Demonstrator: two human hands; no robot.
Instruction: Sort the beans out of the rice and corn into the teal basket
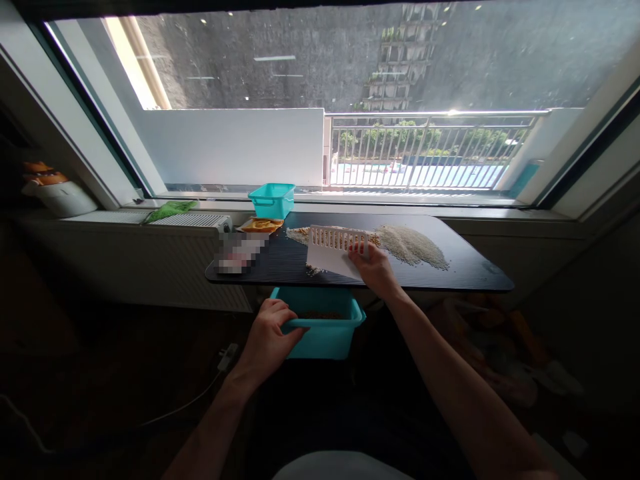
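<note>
My right hand is closed on the right end of a flat white slotted plate, which is tilted above the near part of a black table. Behind the plate lies a strip of mixed pale and brownish grains, partly hidden. To its right spreads a heap of white, rice-like grains. Below the table's front edge, my left hand grips the near left rim of a teal plastic bin. Brownish grains show inside this bin.
A second teal bin stands at the table's back left, beside an orange-yellow packet. A blurred-out item lies at the left. A green cloth rests on the radiator. A cable with a plug is at lower left.
</note>
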